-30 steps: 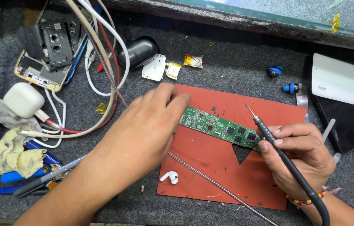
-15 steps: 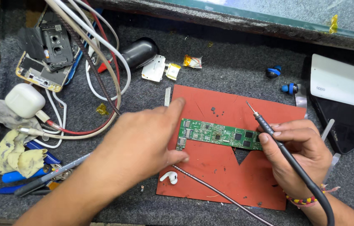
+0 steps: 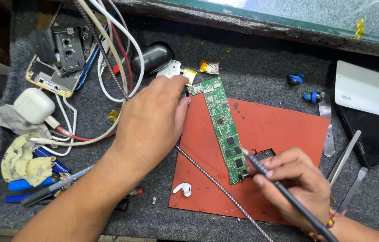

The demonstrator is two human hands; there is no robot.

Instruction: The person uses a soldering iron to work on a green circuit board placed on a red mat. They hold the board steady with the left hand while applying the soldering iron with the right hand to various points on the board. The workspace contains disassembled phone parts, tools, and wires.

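Note:
A long green circuit board (image 3: 223, 127) lies lengthwise on a red mat (image 3: 283, 134), its far end reaching past the mat's top edge. My left hand (image 3: 153, 123) rests palm down beside the board's far end, fingertips touching its top corner. My right hand (image 3: 290, 183) grips a black soldering iron (image 3: 283, 192) like a pen, its tip touching the board near the lower chips. A braided cable (image 3: 216, 181) runs diagonally across the mat under my left hand.
A white earbud (image 3: 182, 189) lies at the mat's lower left. White and red cables (image 3: 108, 58), an opened phone (image 3: 57, 62), a white earbud case (image 3: 33, 105) and rags sit left. Tweezers (image 3: 344, 159), a white phone (image 3: 368, 89) and blue earbuds (image 3: 312, 96) lie right.
The board has been turned from lying crosswise to lengthwise, its end now off the mat's top edge. My left hand moved up with it; the iron's tip came down onto the board.

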